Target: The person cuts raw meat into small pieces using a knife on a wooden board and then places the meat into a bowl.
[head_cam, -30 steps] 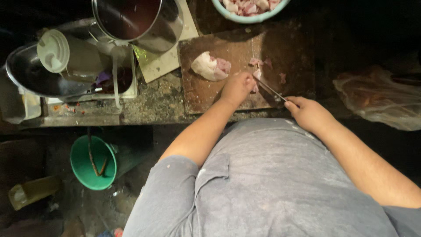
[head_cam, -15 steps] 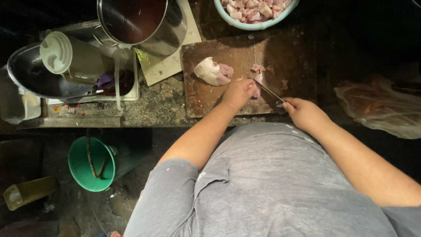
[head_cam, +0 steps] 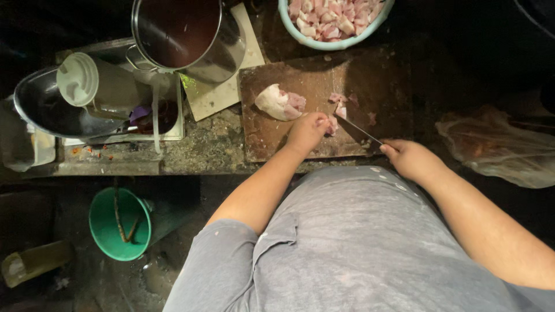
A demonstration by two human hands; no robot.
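Knife handle hidden in closed right hand (head_cam: 411, 159), blade (head_cam: 358, 130) angled toward small meat piece (head_cam: 332, 124) pinned under left hand (head_cam: 307, 130) fingertips on cutting board (head_cam: 277, 136), w/ bigger chunk (head_cam: 280, 103) just left.

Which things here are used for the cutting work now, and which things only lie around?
In use: left hand on small meat pieces, right hand with knife, cutting board, large meat chunk, bowl of cut meat.

Lying about: steel pot, white-lidded jug, green bucket, plastic bag.
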